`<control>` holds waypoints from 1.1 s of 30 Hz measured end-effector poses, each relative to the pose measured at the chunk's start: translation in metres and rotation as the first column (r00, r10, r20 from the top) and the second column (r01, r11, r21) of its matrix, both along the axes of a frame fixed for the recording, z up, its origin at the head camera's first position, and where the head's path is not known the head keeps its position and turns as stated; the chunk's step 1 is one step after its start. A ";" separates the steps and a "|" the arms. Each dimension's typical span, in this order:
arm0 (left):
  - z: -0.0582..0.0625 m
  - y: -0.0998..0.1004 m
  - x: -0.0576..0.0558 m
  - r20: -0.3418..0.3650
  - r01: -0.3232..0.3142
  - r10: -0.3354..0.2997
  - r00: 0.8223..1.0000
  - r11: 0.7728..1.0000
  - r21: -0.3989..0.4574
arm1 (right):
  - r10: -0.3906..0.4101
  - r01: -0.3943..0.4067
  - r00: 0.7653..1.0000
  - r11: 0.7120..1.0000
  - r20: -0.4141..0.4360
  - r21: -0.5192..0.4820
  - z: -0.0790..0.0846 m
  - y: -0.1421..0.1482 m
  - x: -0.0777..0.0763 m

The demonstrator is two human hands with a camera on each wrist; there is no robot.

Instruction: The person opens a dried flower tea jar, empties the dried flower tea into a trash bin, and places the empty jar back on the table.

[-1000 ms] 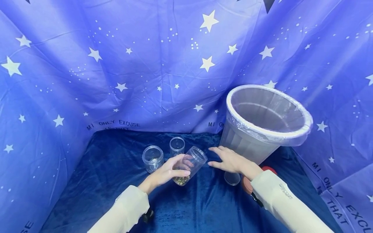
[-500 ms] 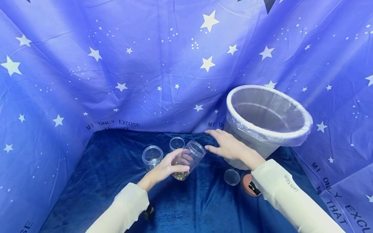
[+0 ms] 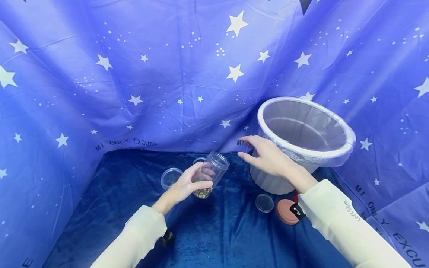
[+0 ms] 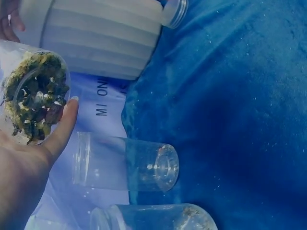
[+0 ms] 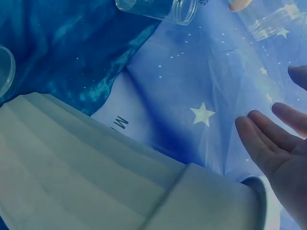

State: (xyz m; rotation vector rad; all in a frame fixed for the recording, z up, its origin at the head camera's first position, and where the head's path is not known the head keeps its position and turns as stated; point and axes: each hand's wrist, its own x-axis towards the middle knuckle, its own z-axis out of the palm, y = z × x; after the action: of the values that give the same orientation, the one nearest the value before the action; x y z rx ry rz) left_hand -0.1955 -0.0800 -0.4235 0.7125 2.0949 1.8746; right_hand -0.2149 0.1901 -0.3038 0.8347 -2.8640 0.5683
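Note:
My left hand (image 3: pixel 181 189) grips a clear plastic jar (image 3: pixel 218 167), tilted with its uncapped mouth up and to the right. Dried greenish-brown flakes (image 4: pixel 38 96) gather at the jar's bottom in the left wrist view. My right hand (image 3: pixel 270 158) is bare of any object, its fingers loosely spread beside the left rim of a white ribbed trash bin (image 3: pixel 268 181). In the right wrist view, the right fingers (image 5: pixel 264 139) hover near the bin's mouth, apart from the jar. A clear bag lines the bin and folds over its rim.
Two more clear jars stand on the blue cloth behind the left hand: a wide one (image 3: pixel 171 178) and a narrower one (image 4: pixel 144 163), both uncapped. A clear round lid (image 3: pixel 264 203) and a salmon-coloured round lid (image 3: pixel 286 212) lie before the bin. A starry curtain (image 3: pixel 161 74) surrounds the table.
My left hand has lifted the jar up and slightly left, away from me. The right hand has moved up and a little right, away from the jar and over to the bin's rim.

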 end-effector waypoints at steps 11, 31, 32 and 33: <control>0.018 0.006 -0.005 0.015 -0.150 0.151 0.988 0.986 -0.068 | -0.020 0.010 0.996 0.994 -0.091 -0.110 0.028 0.011 0.004; 0.039 0.005 -0.017 -0.087 -0.223 0.206 0.975 0.933 -0.282 | -0.299 0.287 0.939 0.953 -0.169 -0.093 0.059 0.066 -0.019; 0.041 0.004 -0.018 -0.086 -0.226 0.210 0.974 0.931 -0.286 | -0.312 0.300 0.936 0.950 -0.165 -0.093 0.060 0.071 -0.020; 0.042 0.004 -0.019 -0.087 -0.228 0.212 0.973 0.929 -0.290 | -0.322 0.311 0.933 0.946 -0.160 -0.090 0.062 0.075 -0.022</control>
State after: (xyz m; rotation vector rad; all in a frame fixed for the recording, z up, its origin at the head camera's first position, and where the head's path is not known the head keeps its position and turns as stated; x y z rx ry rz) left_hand -0.2140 -0.0757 -0.3819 0.4775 2.5110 1.5971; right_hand -0.2368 0.2652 -0.2422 0.3759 -2.7223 0.5143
